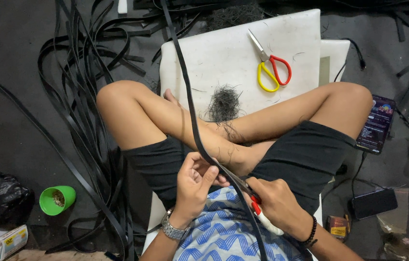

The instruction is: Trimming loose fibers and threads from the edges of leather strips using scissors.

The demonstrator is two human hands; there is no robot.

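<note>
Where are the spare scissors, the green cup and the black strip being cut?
Spare scissors (273,65), head view, on the pivot above the handles.
Green cup (57,199), head view, on its rim.
Black strip (191,113), head view, on its middle stretch.

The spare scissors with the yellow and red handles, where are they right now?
In the head view, the yellow-and-red-handled scissors lie unheld on the white board, upper right of centre, beyond the crossed legs and right of the clump of black fibres.

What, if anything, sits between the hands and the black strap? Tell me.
Nothing visible. The left hand pinches the black strap directly, and the right hand works scissors against it just beside those fingers.
</note>
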